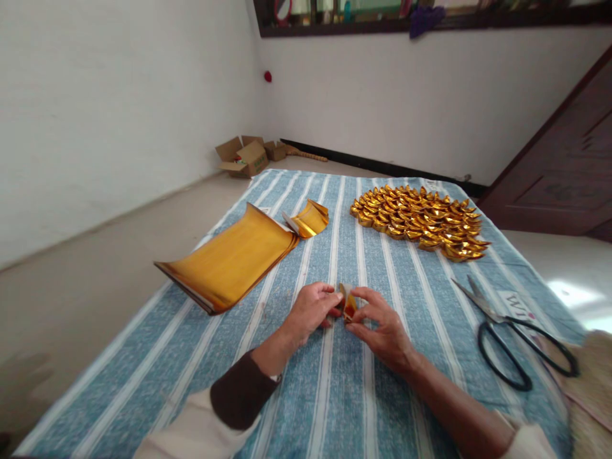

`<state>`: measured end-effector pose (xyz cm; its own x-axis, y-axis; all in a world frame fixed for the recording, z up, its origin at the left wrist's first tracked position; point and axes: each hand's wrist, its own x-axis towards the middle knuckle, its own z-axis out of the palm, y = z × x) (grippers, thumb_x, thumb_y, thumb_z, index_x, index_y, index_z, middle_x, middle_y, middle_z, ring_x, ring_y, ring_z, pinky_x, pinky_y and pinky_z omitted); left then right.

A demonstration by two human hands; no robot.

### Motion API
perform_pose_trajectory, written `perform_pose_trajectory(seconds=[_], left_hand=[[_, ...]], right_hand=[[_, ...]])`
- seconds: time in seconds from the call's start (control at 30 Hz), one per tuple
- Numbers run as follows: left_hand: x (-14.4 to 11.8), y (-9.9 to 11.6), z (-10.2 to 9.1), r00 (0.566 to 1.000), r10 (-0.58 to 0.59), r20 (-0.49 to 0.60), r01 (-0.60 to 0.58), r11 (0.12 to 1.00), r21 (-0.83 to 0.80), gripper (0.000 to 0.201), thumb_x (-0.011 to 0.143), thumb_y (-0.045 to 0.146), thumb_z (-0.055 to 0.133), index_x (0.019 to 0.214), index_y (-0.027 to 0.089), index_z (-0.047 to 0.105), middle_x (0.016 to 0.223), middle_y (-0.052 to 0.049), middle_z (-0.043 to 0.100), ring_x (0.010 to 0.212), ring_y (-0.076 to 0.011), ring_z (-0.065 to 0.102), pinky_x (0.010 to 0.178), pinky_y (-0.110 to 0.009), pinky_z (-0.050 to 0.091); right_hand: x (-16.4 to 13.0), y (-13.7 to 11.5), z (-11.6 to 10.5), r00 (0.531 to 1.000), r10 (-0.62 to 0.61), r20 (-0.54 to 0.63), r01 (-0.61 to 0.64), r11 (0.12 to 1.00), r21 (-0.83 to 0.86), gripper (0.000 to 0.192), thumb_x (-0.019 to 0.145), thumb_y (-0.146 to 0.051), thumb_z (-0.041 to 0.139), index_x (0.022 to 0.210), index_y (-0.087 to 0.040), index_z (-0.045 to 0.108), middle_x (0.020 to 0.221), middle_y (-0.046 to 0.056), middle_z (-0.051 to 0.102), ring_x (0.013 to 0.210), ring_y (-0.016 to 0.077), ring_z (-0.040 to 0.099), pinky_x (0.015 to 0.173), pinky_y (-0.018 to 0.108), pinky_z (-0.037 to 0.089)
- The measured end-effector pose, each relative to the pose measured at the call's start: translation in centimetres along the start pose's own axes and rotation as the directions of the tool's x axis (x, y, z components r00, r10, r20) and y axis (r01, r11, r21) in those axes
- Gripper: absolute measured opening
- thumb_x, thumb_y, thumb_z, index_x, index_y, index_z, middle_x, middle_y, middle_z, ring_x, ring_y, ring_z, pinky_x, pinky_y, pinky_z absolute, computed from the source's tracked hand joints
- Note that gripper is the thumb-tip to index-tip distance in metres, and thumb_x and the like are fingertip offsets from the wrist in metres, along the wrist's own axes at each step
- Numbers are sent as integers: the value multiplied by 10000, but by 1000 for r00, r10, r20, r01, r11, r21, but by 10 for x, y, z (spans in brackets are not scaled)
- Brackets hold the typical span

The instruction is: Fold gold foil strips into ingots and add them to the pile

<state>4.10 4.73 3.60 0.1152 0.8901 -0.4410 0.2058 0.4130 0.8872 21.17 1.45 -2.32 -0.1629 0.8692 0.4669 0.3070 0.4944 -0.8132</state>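
Note:
Between my hands, just above the striped cloth, is a small piece of folded gold paper. My left hand grips its left side between thumb and fingers. On its right side, my right hand pinches the paper with thumb and fingertips. Ahead and to the left lies a stack of large gold sheets, curling at the edges. A smaller stack of curled gold paper touches its far right corner. Several finished gold paper ingots sit packed together at the far right.
Black-handled scissors lie partly open at the right on the blue-and-white striped cloth. An open cardboard box stands on the floor by the far wall. A dark wooden door is at the right.

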Motion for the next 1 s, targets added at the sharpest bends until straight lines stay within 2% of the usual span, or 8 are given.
perform_pose_trajectory(seconds=[0.07,0.13,0.2,0.33,0.43,0.57,0.8,1.0], left_hand=[[-2,0,-2,999,18,-37,-16,997,73,263,800,343,663,967,145,615,833,-67,717,675,-171,682,464,-202,389],[-4,-1,-4,1000,5,-17,-3,995,100,274,808,395,660,912,144,626,801,-60,701,627,-163,671,436,-196,371],[-4,-4,-6,996,-48,71,45,998,41,341,811,473,652,886,141,638,798,-66,695,614,-165,674,430,-196,387],[-2,-10,-5,958,-123,260,173,969,-179,428,779,561,671,887,147,662,730,-48,675,610,-168,668,472,-225,478],[0,-11,-1,943,-139,303,229,931,-283,370,788,510,682,861,147,667,657,-21,645,533,-134,617,484,-235,492],[0,-9,4,935,-152,321,265,901,-343,248,798,382,676,859,142,675,683,-31,663,538,-131,613,504,-247,498],[1,-15,5,945,-81,316,219,875,-431,179,735,270,716,851,142,672,733,-32,677,568,-121,611,507,-223,481],[0,-19,7,930,-13,367,206,846,-492,203,697,220,779,862,144,690,776,-32,682,624,-127,614,562,-240,509]], right_hand=[[1,-3,-3,1000,-29,-6,29,999,13,113,794,-189,699,711,-230,634,1200,65,640,1182,251,575,993,430,461],[3,-5,-5,998,-68,-14,68,998,10,115,811,-190,692,719,-229,634,1190,62,648,1161,243,589,982,421,477],[3,-8,-7,993,-114,-19,114,993,-10,111,824,-195,688,729,-230,642,1189,62,652,1151,246,597,977,434,488],[4,-17,-7,973,-228,31,230,968,-102,106,859,-181,646,819,-264,699,1231,64,642,1194,271,580,988,497,498],[5,-24,-5,943,-314,109,329,931,-161,140,885,-185,617,897,-283,715,1239,60,649,1225,272,570,1013,518,496],[6,-29,-7,899,-380,219,418,893,-169,188,908,-137,575,959,-271,697,1248,47,658,1268,239,554,1032,457,517],[3,-24,-11,859,-389,332,460,871,-170,193,922,-91,542,991,-228,659,1397,75,561,1379,234,441,1108,462,463],[7,-31,-15,854,-386,350,470,860,-199,223,935,-83,489,997,-233,642,1403,69,547,1393,222,419,1106,472,465]])
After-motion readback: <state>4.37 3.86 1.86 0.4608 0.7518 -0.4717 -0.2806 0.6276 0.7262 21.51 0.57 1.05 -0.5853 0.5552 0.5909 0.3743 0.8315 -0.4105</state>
